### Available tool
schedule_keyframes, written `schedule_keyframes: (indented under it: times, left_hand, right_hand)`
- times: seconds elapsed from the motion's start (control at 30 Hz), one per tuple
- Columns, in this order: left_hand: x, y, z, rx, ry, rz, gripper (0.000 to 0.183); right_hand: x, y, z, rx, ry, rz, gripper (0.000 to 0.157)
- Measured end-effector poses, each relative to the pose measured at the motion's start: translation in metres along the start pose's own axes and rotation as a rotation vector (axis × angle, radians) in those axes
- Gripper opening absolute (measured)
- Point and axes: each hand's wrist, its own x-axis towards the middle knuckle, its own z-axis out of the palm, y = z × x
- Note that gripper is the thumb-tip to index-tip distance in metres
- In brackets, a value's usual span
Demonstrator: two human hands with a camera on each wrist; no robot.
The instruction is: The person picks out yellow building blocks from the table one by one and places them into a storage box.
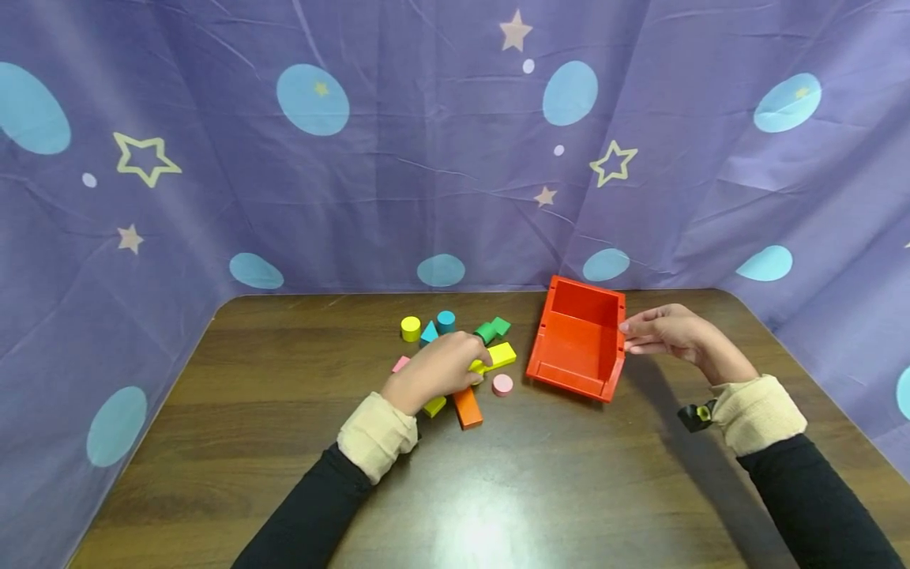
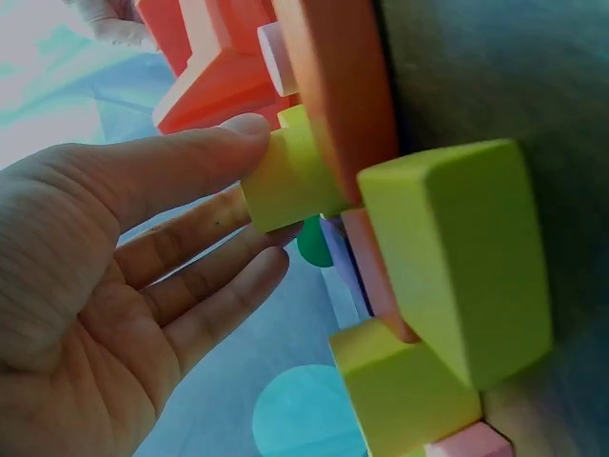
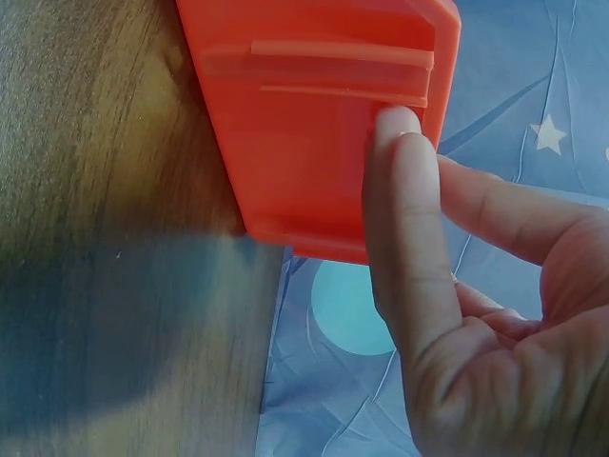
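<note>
Among the loose toy blocks, my left hand pinches a small yellow-green block between thumb and fingers. Beside that block lies a long orange block, with a pink round block to its right. A bright yellow block sits just beyond the fingertips. To the right stands an open, empty red bin. My right hand holds its right wall by the rim, fingertips against the outer side in the right wrist view.
Behind the left hand are a yellow cylinder, a blue triangle, a blue cylinder, a green cylinder and a green block. A purple patterned cloth hangs along the back edge of the wooden table.
</note>
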Motion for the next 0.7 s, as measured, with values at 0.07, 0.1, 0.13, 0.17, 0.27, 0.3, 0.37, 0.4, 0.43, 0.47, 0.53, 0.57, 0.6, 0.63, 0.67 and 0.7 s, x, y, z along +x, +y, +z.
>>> schedule_keyframes:
  times: [0.07, 0.1, 0.13, 0.17, 0.27, 0.3, 0.37, 0.4, 0.43, 0.47, 0.53, 0.57, 0.6, 0.63, 0.67, 0.7]
  left_hand:
    - [0.002, 0.001, -0.001, 0.003, -0.011, -0.014, 0.024]
    - [0.003, 0.002, -0.001, 0.003, -0.019, -0.025, 0.023]
    - [0.004, 0.002, -0.001, 0.006, -0.027, -0.033, 0.023]
    - [0.005, 0.003, -0.002, 0.011, -0.035, -0.041, 0.022]
    - [0.008, 0.004, -0.002, 0.019, -0.065, -0.06, 0.02]
    - [0.009, 0.005, -0.002, 0.021, -0.074, -0.064, 0.019]
    - [0.01, 0.006, -0.002, 0.018, -0.092, -0.079, 0.019]
    - [0.011, 0.006, -0.002, 0.015, -0.099, -0.087, 0.02]
    - [0.012, 0.006, -0.002, 0.013, -0.105, -0.094, 0.02]
    - [0.012, 0.006, -0.001, 0.01, -0.11, -0.101, 0.02]
    - [0.013, 0.006, -0.002, 0.012, -0.12, -0.106, 0.02]
    - [0.015, 0.006, -0.002, 0.015, -0.124, -0.102, 0.02]
    - [0.015, 0.006, -0.003, 0.023, -0.128, -0.096, 0.02]
    - [0.017, 0.006, -0.004, 0.033, -0.131, -0.086, 0.02]
    - [0.018, 0.007, -0.004, 0.041, -0.136, -0.076, 0.021]
    - [0.019, 0.007, -0.005, 0.048, -0.142, -0.066, 0.022]
  right_hand:
    - [0.0, 0.0, 0.0, 0.003, -0.002, -0.001, 0.013]
    - [0.001, 0.0, 0.0, 0.003, -0.003, -0.002, 0.013]
    - [0.001, 0.0, -0.001, 0.003, -0.004, -0.002, 0.013]
    - [0.001, -0.001, -0.001, 0.003, -0.004, -0.003, 0.013]
    - [0.001, -0.001, 0.0, 0.002, 0.001, 0.001, 0.012]
    - [0.001, -0.001, 0.0, -0.001, 0.001, 0.003, 0.013]
    - [0.001, -0.001, 0.0, -0.004, 0.002, 0.008, 0.016]
    - [0.001, -0.001, 0.0, -0.006, 0.002, 0.01, 0.019]
    - [0.001, -0.001, 0.0, -0.009, 0.002, 0.012, 0.021]
    - [0.001, 0.0, 0.0, -0.01, 0.003, 0.013, 0.024]
    - [0.001, 0.0, 0.0, -0.013, 0.006, 0.012, 0.026]
    - [0.001, 0.0, 0.0, -0.014, 0.006, 0.011, 0.027]
    - [0.001, 0.0, 0.0, -0.014, 0.006, 0.009, 0.025]
    - [0.001, 0.0, 0.0, -0.014, 0.006, 0.007, 0.022]
    - [0.0, 0.0, 0.0, -0.012, 0.002, 0.005, 0.02]
    - [0.0, 0.0, 0.0, -0.009, 0.0, 0.004, 0.017]
